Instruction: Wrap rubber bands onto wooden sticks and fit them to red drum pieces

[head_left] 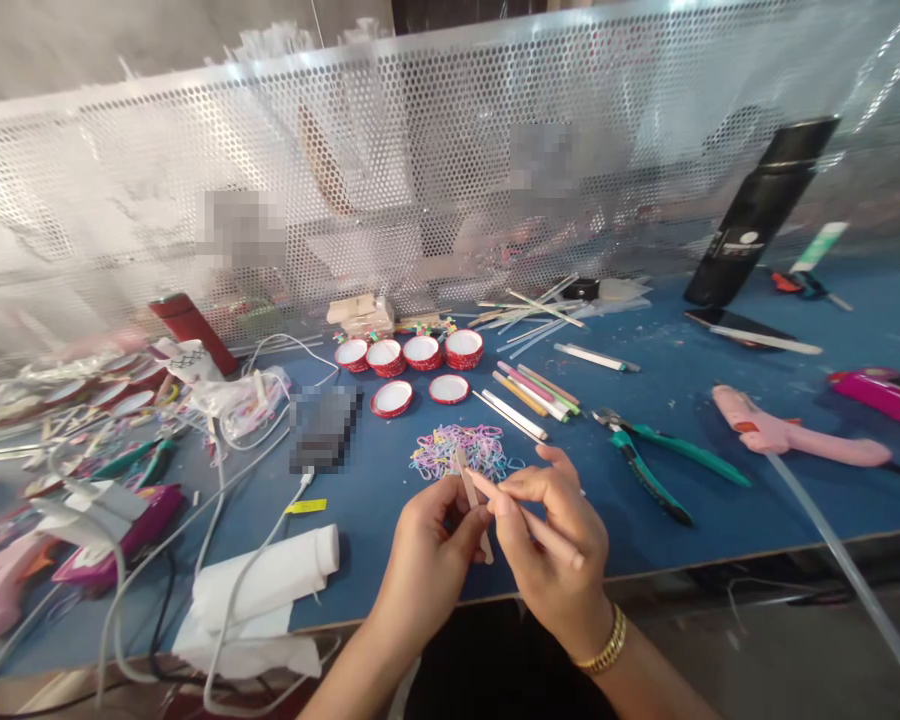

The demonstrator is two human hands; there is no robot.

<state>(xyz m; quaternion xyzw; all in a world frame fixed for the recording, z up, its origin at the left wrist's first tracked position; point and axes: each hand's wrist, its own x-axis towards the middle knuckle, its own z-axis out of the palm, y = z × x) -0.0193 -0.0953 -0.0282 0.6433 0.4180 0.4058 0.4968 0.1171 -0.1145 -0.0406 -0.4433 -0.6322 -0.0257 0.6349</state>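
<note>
Pinched in my left hand (429,555) is a flat wooden craft stick (484,545), held at a slant. My right hand (562,525) grips a pale pink marker (555,541) the way one holds a pen, its tip at or close to the stick's upper part; whether they touch I cannot tell. Just beyond both hands lies a loose heap of small pastel rubber bands (465,447). Several more markers (536,390) lie behind the heap to the right. Green-handled pliers (645,450) rest with their handles apart, right of my right hand.
Red-rimmed white discs (422,350) stand stacked at the back, with single ones in front. A pink glue gun (795,430) lies at right and a black bottle (761,210) behind it. At left are a white roll (266,575), a phone (326,425) and cables. A perforated screen (420,130) backs the table.
</note>
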